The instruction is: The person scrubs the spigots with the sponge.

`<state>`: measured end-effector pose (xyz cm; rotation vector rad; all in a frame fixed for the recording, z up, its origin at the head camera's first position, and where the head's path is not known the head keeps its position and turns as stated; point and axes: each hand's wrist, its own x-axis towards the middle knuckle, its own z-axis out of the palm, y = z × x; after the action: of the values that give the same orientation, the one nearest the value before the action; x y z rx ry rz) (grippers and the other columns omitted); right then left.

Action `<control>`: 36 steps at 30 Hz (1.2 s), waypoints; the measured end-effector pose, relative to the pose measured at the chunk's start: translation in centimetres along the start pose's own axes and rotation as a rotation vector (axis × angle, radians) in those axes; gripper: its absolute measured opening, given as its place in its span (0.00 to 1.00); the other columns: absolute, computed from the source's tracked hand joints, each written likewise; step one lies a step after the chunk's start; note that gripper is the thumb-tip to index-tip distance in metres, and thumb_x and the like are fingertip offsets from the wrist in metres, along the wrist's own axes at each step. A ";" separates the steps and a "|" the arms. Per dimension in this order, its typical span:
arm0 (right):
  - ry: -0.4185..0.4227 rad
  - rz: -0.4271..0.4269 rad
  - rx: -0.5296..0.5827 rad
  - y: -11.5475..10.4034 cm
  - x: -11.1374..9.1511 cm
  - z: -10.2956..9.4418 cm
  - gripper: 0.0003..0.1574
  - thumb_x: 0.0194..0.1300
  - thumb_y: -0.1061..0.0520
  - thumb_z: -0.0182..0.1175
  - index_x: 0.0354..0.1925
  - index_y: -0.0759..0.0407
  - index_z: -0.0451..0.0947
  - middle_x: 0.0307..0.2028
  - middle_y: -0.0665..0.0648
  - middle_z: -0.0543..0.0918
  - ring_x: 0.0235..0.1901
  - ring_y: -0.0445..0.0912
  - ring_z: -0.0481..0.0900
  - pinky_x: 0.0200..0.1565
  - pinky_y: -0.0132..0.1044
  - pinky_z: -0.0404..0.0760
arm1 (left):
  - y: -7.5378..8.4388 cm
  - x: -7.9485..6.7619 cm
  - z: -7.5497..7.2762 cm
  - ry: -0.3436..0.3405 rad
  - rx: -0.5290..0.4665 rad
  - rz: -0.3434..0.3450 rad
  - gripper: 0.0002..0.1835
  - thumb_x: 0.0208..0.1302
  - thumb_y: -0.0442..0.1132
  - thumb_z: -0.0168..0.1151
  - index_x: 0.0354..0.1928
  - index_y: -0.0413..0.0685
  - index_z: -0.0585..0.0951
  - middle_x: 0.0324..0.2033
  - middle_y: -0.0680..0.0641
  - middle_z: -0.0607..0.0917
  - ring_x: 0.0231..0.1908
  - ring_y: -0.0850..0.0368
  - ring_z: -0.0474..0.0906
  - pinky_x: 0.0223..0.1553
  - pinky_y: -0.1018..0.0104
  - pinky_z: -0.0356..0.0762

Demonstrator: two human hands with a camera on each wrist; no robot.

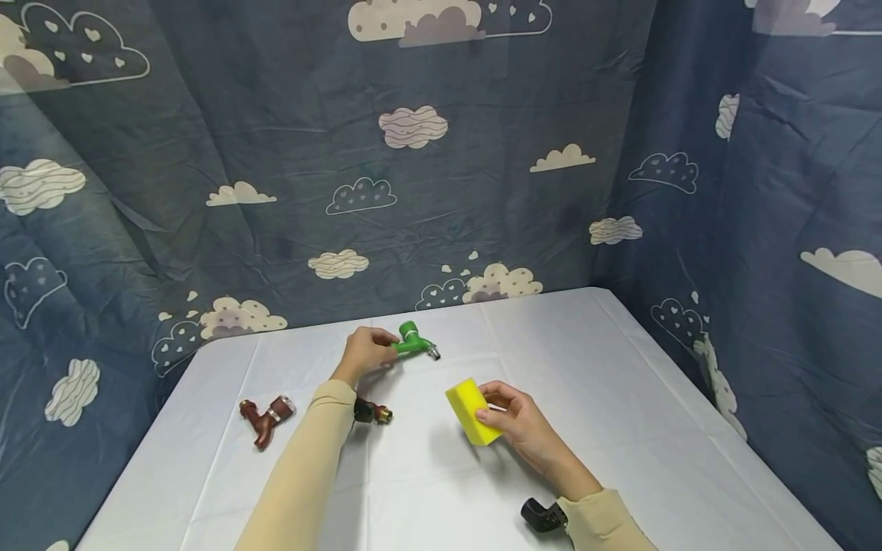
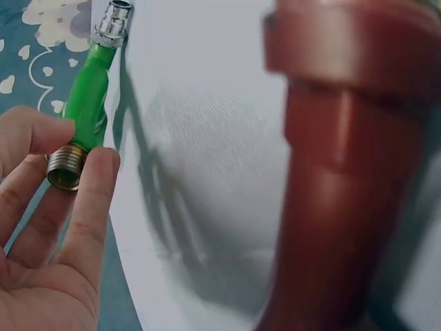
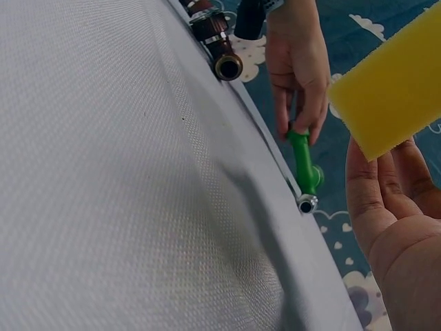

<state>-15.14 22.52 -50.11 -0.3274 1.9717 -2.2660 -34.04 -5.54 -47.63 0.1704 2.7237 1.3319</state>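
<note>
My left hand [image 1: 365, 353] pinches a green tap [image 1: 412, 341] near its threaded brass end, holding it over the back of the table. The tap's silver spout end points away from the fingers, clearest in the left wrist view, where thumb and fingertips [image 2: 103, 162] sit either side of the green body. In my right hand [image 1: 524, 425] is a yellow sponge [image 1: 472, 411], gripped by its side between thumb and fingers and raised above the cloth. Beneath the left wrist lies a reddish tap [image 1: 383, 415], partly hidden; it looms large and blurred in the left wrist view.
A brown-red tap [image 1: 266, 421] lies on the white-covered table [image 1: 427, 490], left of the left forearm. Black wrist devices, including one on the right [image 1: 543, 516], stick out beside the sleeves. A dark blue cloud-patterned curtain [image 1: 468, 207] hangs behind and around the table.
</note>
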 end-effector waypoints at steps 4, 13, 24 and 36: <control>0.002 -0.001 0.001 0.0 0.0 0.0 0.17 0.71 0.64 0.65 0.56 0.62 0.77 0.53 0.54 0.80 0.51 0.45 0.82 0.54 0.33 0.89 | 0.5 -0.1 0.3 0.012 -0.081 -0.019 0.11 0.63 0.32 0.72 0.47 0.43 0.92 0.45 0.41 0.93 0.31 0.62 0.89 0.42 0.64 0.92; 0.017 0.009 -0.010 -0.2 0.1 0.0 0.18 0.71 0.64 0.66 0.56 0.63 0.78 0.54 0.54 0.80 0.51 0.46 0.82 0.53 0.34 0.89 | 1.5 0.0 0.3 -0.001 -0.257 -0.019 0.14 0.64 0.30 0.71 0.51 0.41 0.91 0.48 0.40 0.91 0.35 0.61 0.91 0.47 0.64 0.93; 0.015 -0.015 -0.006 -0.1 -0.1 0.0 0.17 0.71 0.65 0.64 0.56 0.64 0.77 0.53 0.54 0.81 0.51 0.45 0.82 0.52 0.33 0.89 | 3.3 -1.4 0.1 -0.022 -0.370 0.087 0.15 0.66 0.31 0.70 0.54 0.39 0.89 0.49 0.44 0.87 0.42 0.59 0.89 0.51 0.63 0.91; 0.073 -0.158 0.017 -0.3 -0.2 -0.2 0.17 0.69 0.68 0.64 0.52 0.52 0.80 0.49 0.49 0.84 0.48 0.42 0.85 0.48 0.33 0.90 | 4.0 -4.7 -0.4 -0.029 -0.365 0.166 0.11 0.67 0.35 0.75 0.49 0.44 0.91 0.49 0.44 0.91 0.42 0.58 0.91 0.51 0.61 0.91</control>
<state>-15.02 22.75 -49.88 -0.4195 2.0278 -2.4211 -29.21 -4.15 -44.02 0.3852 2.4317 1.8259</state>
